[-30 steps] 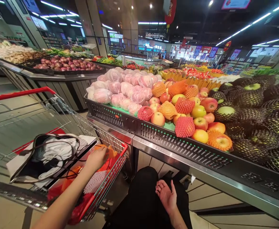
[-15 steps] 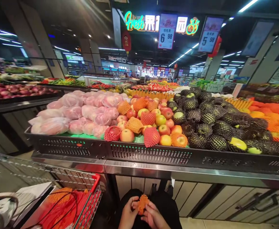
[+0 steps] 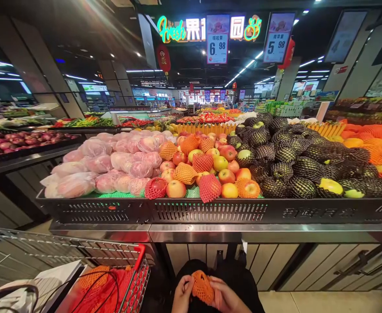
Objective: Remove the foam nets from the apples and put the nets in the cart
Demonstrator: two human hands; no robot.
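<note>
Below the black slotted plastic crate (image 3: 274, 211), our left hand (image 3: 182, 294) and right hand (image 3: 224, 294), nearly closed, grip opposite sides of an orange foam-mesh sleeve (image 3: 202, 288) above our black-clad lap (image 3: 249, 290); gentle tension should prevent tearing.

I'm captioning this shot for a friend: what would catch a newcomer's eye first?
The glowing "Fresh" sign at the top would probably catch the eye first. Below it, apples, some in red and orange foam nets, fill the middle, between pink wrapped fruit on the left and black-netted green fruit on the right. At bottom centre, the left hand and right hand hold an orange foam net.
</note>
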